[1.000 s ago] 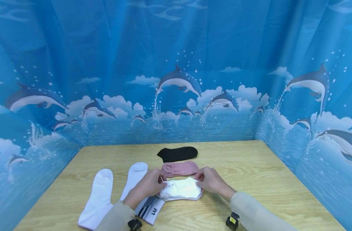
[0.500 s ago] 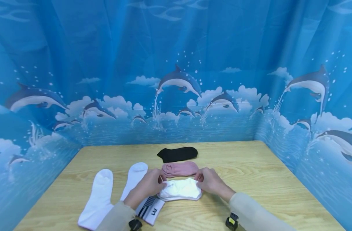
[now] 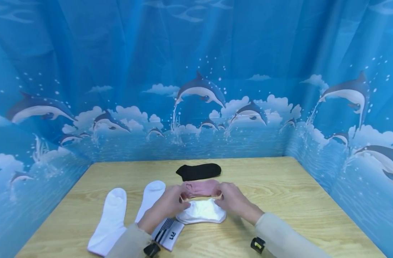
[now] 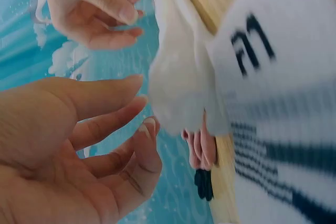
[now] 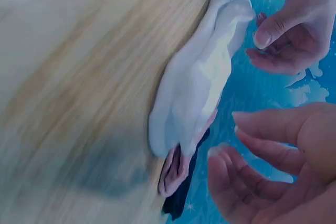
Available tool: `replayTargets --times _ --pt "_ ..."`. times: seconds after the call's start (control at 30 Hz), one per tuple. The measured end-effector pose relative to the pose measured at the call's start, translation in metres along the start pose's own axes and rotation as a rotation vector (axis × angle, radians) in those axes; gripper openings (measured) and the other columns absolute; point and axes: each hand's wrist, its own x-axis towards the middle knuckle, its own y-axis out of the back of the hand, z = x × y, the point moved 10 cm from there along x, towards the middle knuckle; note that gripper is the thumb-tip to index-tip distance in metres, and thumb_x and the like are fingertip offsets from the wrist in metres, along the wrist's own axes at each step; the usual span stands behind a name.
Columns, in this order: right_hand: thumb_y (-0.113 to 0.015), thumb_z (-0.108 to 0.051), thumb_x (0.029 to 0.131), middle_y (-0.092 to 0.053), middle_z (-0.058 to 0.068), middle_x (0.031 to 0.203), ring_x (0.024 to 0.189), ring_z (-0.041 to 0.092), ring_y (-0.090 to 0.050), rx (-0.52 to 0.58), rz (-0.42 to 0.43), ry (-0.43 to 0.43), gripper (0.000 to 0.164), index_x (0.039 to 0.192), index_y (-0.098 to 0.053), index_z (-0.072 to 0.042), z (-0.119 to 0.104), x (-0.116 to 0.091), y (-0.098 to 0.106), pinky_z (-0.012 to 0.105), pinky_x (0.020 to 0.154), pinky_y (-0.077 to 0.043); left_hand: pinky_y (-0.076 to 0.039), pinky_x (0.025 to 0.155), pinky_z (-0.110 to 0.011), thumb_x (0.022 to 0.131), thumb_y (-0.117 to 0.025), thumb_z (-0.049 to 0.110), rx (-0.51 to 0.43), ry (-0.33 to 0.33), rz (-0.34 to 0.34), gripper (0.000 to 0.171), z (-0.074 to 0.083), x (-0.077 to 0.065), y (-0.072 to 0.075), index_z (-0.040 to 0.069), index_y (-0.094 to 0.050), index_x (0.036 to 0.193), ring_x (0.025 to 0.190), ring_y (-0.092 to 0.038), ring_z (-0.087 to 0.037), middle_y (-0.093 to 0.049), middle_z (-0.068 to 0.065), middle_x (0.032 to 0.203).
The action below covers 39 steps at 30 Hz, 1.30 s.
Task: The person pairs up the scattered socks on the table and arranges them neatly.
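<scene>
A pair of short white ankle socks (image 3: 201,211) lies flat near the middle of the table. My left hand (image 3: 171,202) hovers over its left end, fingers loosely bent and holding nothing; the left wrist view shows the fingertips (image 4: 137,80) apart from the white fabric. Over the right end is my right hand (image 3: 232,199), its thumb and fingers (image 5: 257,127) likewise spread with nothing between them. Just behind the white pair, and partly behind the fingers in the head view, lie folded pink socks (image 3: 201,188).
Black socks (image 3: 199,172) lie farthest back. To the left, a long white sock (image 3: 110,218) lies bent, and a second long white sock with black stripes (image 3: 167,231) runs partly under my left forearm. A blue dolphin curtain (image 3: 196,136) surrounds the wooden table (image 3: 280,200).
Both hands have let go of the white ankle socks' ends and lifted slightly, moving a little toward each other. The socks stay where they were.
</scene>
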Motion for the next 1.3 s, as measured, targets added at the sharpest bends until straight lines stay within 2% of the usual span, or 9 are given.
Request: replayTargets --times 0.1,0.2,0.37,0.63,0.9,1.13,1.3 --pt "-0.081 0.003 0.079 -0.073 0.012 0.089 0.077 0.021 -0.066 0.038 -0.052 0.049 0.016 0.094 -0.075 -0.002 -0.007 0.000 -0.008 0.024 0.065 -0.053 -0.053 0.072 -0.029 0.086 -0.081 0.010 0.020 -0.073 0.004 0.019 0.011 -0.003 -0.003 0.006 -0.074 0.102 0.084 -0.061 -0.014 -0.070 -0.003 0.091" --pt "-0.082 0.000 0.080 -0.073 0.011 0.090 0.077 0.019 -0.065 0.054 -0.107 0.051 0.019 0.098 -0.076 -0.003 -0.007 -0.001 -0.018 0.023 0.066 -0.052 -0.052 0.072 -0.029 0.083 -0.084 0.010 0.045 -0.106 0.009 0.019 0.016 -0.004 -0.007 0.007 -0.073 0.099 0.082 -0.061 -0.014 -0.069 -0.004 0.090" --pt "-0.087 -0.007 0.076 -0.073 0.013 0.094 0.078 0.019 -0.065 0.043 -0.173 0.042 0.029 0.103 -0.076 -0.004 -0.005 -0.004 -0.032 0.029 0.070 -0.053 -0.048 0.070 -0.028 0.078 -0.088 0.010 0.067 -0.067 -0.020 0.024 0.011 -0.004 -0.014 0.009 -0.071 0.096 0.079 -0.056 -0.013 -0.066 -0.003 0.087" --pt "-0.089 -0.008 0.072 -0.074 0.012 0.099 0.085 0.020 -0.065 0.005 -0.188 0.022 0.031 0.100 -0.077 -0.008 0.001 -0.006 -0.036 0.040 0.079 -0.056 -0.048 0.069 -0.030 0.075 -0.090 0.010 0.077 -0.004 -0.045 0.027 0.003 -0.003 -0.018 0.009 -0.071 0.094 0.077 -0.054 -0.014 -0.065 -0.003 0.086" --pt "-0.090 -0.009 0.072 -0.073 0.010 0.095 0.079 0.016 -0.063 0.017 -0.179 0.038 0.029 0.097 -0.076 -0.007 0.005 -0.008 -0.035 0.031 0.073 -0.053 -0.045 0.068 -0.029 0.077 -0.089 0.011 0.081 0.046 -0.083 0.026 -0.002 -0.003 -0.024 0.011 -0.071 0.095 0.076 -0.053 -0.014 -0.062 -0.001 0.085" --pt "-0.089 -0.009 0.074 -0.073 0.010 0.093 0.077 0.016 -0.062 0.031 -0.179 0.078 0.027 0.097 -0.075 -0.007 0.003 -0.008 -0.036 0.028 0.070 -0.051 -0.044 0.066 -0.027 0.077 -0.089 0.010 0.084 0.023 -0.085 0.026 -0.002 -0.005 -0.026 0.010 -0.070 0.095 0.074 -0.052 -0.013 -0.061 -0.001 0.084" --pt "-0.089 -0.008 0.074 -0.073 0.010 0.096 0.079 0.017 -0.063 0.022 -0.198 0.045 0.028 0.099 -0.075 -0.007 0.006 -0.011 -0.037 0.029 0.072 -0.052 -0.044 0.067 -0.027 0.076 -0.089 0.010 0.077 0.012 -0.078 0.026 -0.001 -0.008 -0.025 0.010 -0.071 0.095 0.075 -0.051 -0.013 -0.062 -0.001 0.084"
